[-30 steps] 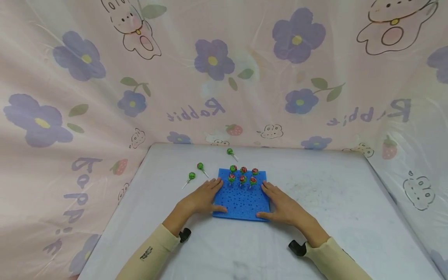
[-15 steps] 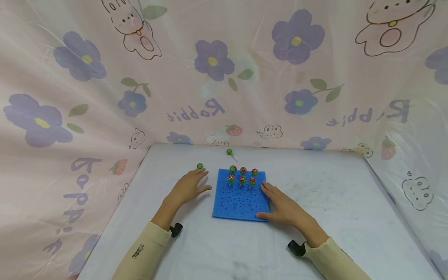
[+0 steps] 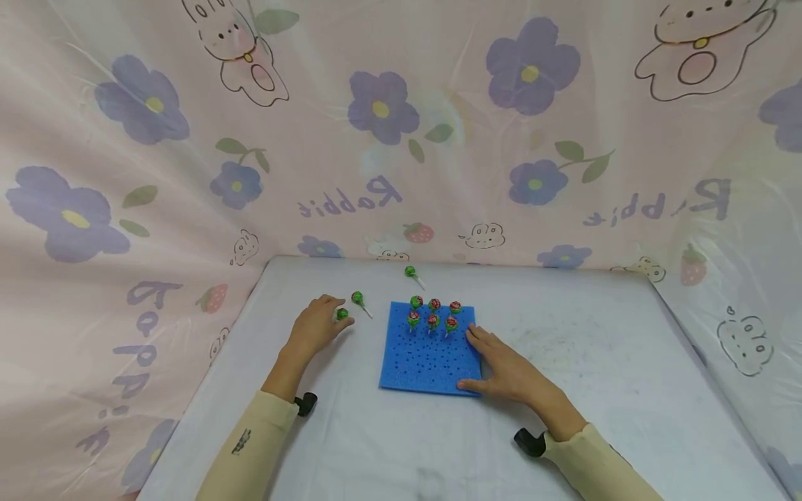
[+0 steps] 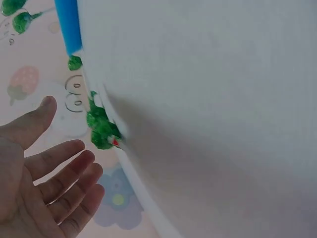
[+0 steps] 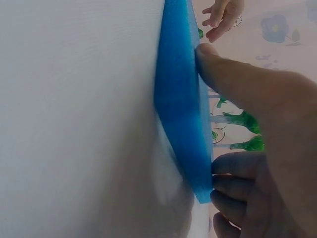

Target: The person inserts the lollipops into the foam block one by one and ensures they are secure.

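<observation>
My left hand (image 3: 313,326) hovers at a green-wrapped lollipop (image 3: 342,314) left of the foam board, thumb and fingers spread around its head. In the left wrist view a gap shows between the fingers (image 4: 64,186) and the green lollipops (image 4: 104,133); nothing is held. My right hand (image 3: 503,364) rests on the right edge of the blue foam board (image 3: 432,376), thumb at the near corner and fingers farther up. Several red-and-green lollipops (image 3: 434,321) stand upright in two rows at the board's far end. Their sticks go into its small holes.
Another lollipop (image 3: 357,298) lies just beyond the left hand, its stick towards the board. One more lollipop (image 3: 410,271) lies behind the board. A patterned curtain (image 3: 438,174) borders the white table (image 3: 583,334) at the back and sides.
My left hand has left the board's left edge and moved left to the nearest loose lollipop. My right hand has stayed on the board.
</observation>
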The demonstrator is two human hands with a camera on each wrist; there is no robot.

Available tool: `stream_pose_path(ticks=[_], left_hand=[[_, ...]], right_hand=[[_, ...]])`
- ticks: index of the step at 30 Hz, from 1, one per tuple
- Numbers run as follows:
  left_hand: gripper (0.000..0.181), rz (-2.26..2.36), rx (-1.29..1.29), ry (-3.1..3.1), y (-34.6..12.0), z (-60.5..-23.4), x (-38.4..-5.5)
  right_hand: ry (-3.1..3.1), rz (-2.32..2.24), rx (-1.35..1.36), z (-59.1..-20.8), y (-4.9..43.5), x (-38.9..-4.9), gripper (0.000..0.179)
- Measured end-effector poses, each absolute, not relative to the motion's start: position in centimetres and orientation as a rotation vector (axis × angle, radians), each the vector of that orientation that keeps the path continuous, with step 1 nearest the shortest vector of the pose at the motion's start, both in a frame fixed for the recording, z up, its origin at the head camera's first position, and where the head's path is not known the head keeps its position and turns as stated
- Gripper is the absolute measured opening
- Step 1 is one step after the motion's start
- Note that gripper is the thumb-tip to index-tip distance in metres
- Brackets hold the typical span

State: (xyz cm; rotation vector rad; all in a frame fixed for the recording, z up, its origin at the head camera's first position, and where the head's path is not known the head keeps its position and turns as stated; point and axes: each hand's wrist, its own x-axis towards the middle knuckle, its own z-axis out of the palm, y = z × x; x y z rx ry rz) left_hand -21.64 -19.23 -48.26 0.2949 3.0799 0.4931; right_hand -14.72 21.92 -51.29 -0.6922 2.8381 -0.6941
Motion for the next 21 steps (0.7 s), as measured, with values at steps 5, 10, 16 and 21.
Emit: stream_pose_path(ticks=[5, 10, 16, 21], left_hand=[[0.061, 0.501, 0.225, 3.066, -19.5, -48.46, -21.99], [0.057, 0.527, 0.188, 3.056, -19.58, -48.44, -22.11], [0.047, 0.598, 0.153, 3.028, -19.55, -48.66, -22.49], [0.042, 0.628, 0.132, 3.019, -19.51, -48.68, -22.74]], right_hand=[[2.834, -0.689, -0.695, -51.19, 21.86, -14.73, 0.114], [2.835, -0.686, -0.701, -51.08, 21.87, -14.64, 0.113], [2.836, -0.684, -0.696, -50.95, 21.88, -14.56, 0.112], [2.836, -0.676, -0.702, -50.7, 21.81, -14.58, 0.112]])
